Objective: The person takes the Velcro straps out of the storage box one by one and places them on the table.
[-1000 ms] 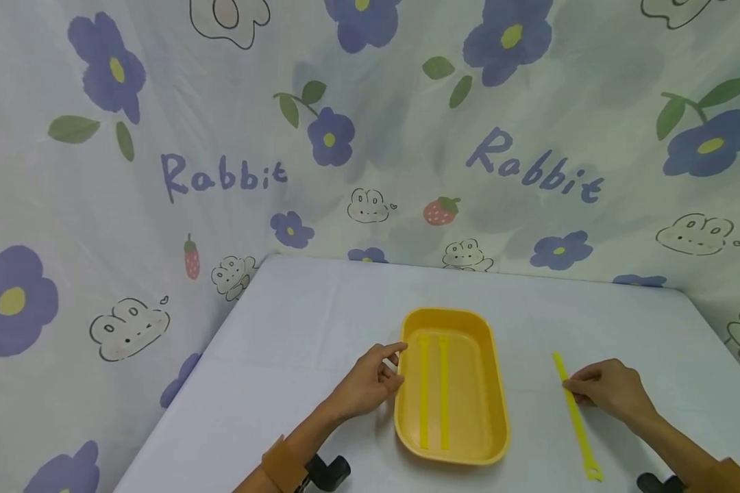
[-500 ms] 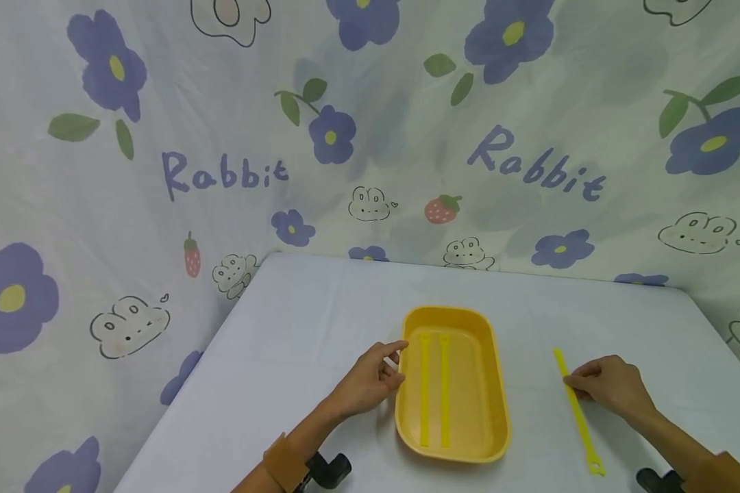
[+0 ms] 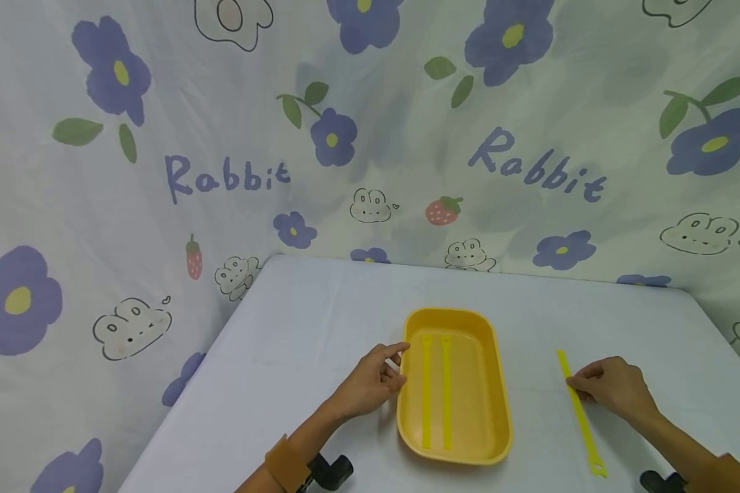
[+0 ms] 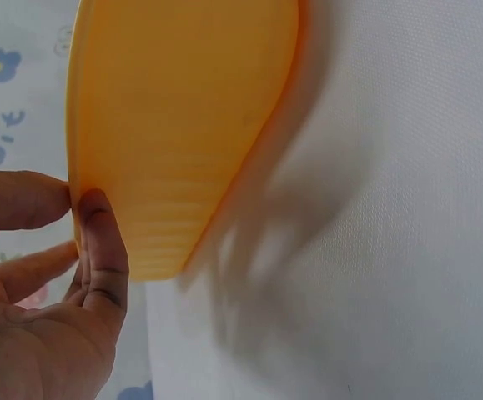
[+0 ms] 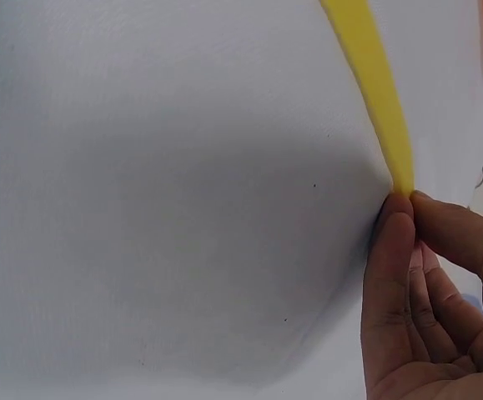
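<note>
My left hand [image 3: 372,381] holds the left rim of a yellow-orange plastic tray [image 3: 501,411]. In the left wrist view its fingers [image 4: 103,250] pinch the rim against the ribbed outer wall. Two flat yellow cable ties, the left one [image 3: 426,397] and the right one [image 3: 447,397], lie side by side lengthwise in the tray's left half. To the right of the tray, my right hand [image 3: 617,387] pinches a third yellow cable tie [image 3: 582,421] between thumb and fingertips near its upper part. Its slotted, notched head points toward me, and the strip slants over the white table.
A white cloth covers the table [image 3: 321,308], and its far edge meets a curtain [image 3: 395,137] printed with flowers, rabbits and strawberries. Black camera mounts sit at the left wrist [image 3: 329,472] and the right wrist [image 3: 660,481], below brown sleeve cuffs.
The view shifts slightly. My right hand keeps its pinch on the cable tie, whose notched end has swung a little to the right. The left hand and the tray have stayed put.
</note>
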The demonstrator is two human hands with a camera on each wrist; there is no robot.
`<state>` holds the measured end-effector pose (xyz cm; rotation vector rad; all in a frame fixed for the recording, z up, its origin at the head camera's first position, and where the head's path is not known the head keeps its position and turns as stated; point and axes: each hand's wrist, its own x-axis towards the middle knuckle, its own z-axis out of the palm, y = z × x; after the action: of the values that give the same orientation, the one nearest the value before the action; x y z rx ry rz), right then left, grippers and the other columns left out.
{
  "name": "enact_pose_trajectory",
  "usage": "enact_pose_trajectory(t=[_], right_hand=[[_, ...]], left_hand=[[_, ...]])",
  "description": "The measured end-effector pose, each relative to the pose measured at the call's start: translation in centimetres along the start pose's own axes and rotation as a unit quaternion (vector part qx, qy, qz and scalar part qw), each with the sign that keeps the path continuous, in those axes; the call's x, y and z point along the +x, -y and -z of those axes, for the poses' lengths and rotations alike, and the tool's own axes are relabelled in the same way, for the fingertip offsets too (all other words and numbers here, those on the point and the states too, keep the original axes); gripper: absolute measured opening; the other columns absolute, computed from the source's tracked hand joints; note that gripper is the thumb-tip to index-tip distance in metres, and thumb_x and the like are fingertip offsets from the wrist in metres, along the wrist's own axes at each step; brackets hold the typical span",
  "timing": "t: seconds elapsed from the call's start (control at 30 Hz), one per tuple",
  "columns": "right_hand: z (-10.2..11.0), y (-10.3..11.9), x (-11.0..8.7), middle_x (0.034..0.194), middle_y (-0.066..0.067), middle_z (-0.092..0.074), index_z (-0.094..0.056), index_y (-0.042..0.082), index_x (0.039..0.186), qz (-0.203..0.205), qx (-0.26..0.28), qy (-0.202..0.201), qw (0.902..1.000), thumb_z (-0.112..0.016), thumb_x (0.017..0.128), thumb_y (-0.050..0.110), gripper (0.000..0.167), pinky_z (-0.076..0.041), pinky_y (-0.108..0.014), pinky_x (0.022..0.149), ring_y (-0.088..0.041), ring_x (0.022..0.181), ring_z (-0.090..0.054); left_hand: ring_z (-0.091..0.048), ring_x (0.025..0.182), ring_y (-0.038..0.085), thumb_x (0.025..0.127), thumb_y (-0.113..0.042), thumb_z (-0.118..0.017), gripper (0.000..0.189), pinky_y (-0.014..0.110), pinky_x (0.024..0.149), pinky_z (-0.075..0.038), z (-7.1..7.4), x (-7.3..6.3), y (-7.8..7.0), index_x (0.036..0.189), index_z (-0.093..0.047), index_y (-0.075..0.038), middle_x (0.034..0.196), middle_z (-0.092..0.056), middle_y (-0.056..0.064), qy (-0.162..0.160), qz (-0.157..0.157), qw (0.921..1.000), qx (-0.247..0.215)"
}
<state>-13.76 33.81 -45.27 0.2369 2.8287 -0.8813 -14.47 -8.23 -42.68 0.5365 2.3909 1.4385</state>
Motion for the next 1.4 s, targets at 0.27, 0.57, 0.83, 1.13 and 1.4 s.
enact_pose_trajectory(t=[0.27, 0.57, 0.83, 1.13, 1.4], right_hand=[[0.1, 0.1, -0.1, 0.070, 0.003, -0.071, -0.076, -0.003, 0.092, 0.003, -0.005, 0.002, 1.0000, -0.076, 0.087, 0.030, 0.034, -0.047, -0.031, 0.058, -0.013, 0.065, -0.062], [0.3, 0.4, -0.2, 0.073, 0.002, -0.072, -0.075, -0.004, 0.095, 0.006, -0.013, 0.003, 0.9999, -0.077, 0.086, 0.032, 0.038, -0.047, -0.031, 0.060, -0.012, 0.068, -0.061], [0.7, 1.0, -0.5, 0.078, -0.001, -0.074, -0.074, -0.004, 0.097, 0.027, -0.021, -0.007, 0.9994, -0.078, 0.085, 0.036, 0.041, -0.046, -0.031, 0.059, -0.013, 0.069, -0.062], [0.7, 1.1, -0.5, 0.111, -0.023, -0.071, -0.069, -0.004, 0.115, 0.060, -0.046, -0.022, 0.9969, -0.077, 0.086, 0.040, 0.053, -0.054, -0.040, 0.068, -0.040, 0.098, -0.069], [0.5, 2.1, -0.6, 0.130, -0.030, -0.061, -0.061, -0.006, 0.128, 0.079, -0.070, -0.043, 0.9935, -0.076, 0.086, 0.044, 0.067, -0.053, -0.056, 0.080, -0.049, 0.110, -0.062]], left_hand=[[-0.058, 0.090, 0.015, 0.096, -0.003, -0.062, 0.055, 0.018, 0.070, -0.050, 0.0, 0.0, 0.1, 0.148, -0.044, -0.001, 0.117, -0.050, 0.018, 0.000, 0.000, 1.0000, -0.002], [-0.059, 0.091, 0.015, 0.096, -0.004, -0.062, 0.055, 0.019, 0.070, -0.050, 0.0, -0.1, 0.0, 0.148, -0.044, -0.002, 0.117, -0.050, 0.018, 0.000, 0.000, 1.0000, -0.001], [-0.059, 0.090, 0.015, 0.096, -0.004, -0.062, 0.055, 0.018, 0.070, -0.050, 0.1, -0.1, -0.1, 0.148, -0.045, -0.001, 0.116, -0.050, 0.016, -0.001, 0.001, 1.0000, 0.002], [-0.059, 0.091, 0.015, 0.096, -0.004, -0.062, 0.055, 0.019, 0.070, -0.050, 0.1, -0.2, -0.1, 0.148, -0.045, -0.001, 0.116, -0.051, 0.016, -0.001, 0.006, 1.0000, 0.000], [-0.059, 0.091, 0.016, 0.095, -0.004, -0.062, 0.055, 0.019, 0.071, -0.051, 0.1, -0.3, -0.1, 0.148, -0.045, -0.002, 0.117, -0.051, 0.017, 0.000, 0.006, 1.0000, -0.003]])
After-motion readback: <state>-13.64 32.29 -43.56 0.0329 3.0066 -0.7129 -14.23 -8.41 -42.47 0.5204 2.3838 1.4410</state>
